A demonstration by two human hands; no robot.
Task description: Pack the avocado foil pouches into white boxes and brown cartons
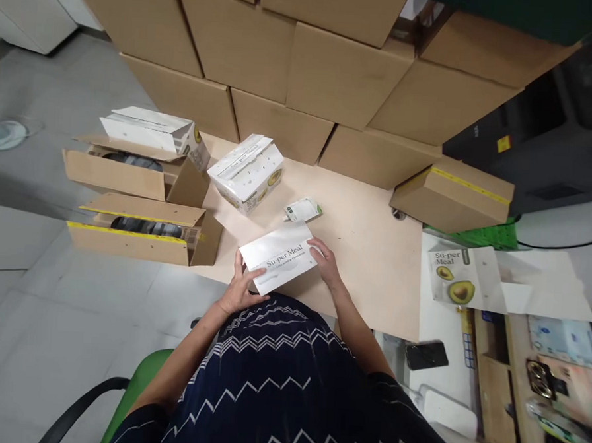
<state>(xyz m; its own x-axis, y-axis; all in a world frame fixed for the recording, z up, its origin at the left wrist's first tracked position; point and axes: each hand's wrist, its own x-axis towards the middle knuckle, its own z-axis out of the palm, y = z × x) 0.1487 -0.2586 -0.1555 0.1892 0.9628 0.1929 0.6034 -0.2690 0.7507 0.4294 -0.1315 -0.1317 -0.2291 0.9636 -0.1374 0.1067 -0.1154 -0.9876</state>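
Note:
Close to my body, a white carton (279,255) lettered "Su-per Meal" lies at a slant between my hands. My left hand (240,290) grips its left end, with one finger resting on the top face and the thumb along the near edge. At the right end my right hand (326,264) holds the upper corner, fingers bent over the edge. Just beyond the carton lies a small white and green pouch (304,211). Farther back to the left stands another white carton (246,172) with avocado pictures. The underside of the held carton is hidden.
Opened brown boxes (141,230) with dark packs inside sit at the table's left edge, near a white carton (146,131). Stacked brown boxes (333,71) wall off the back. On the right are a flattened avocado carton (464,276) and a phone (426,355).

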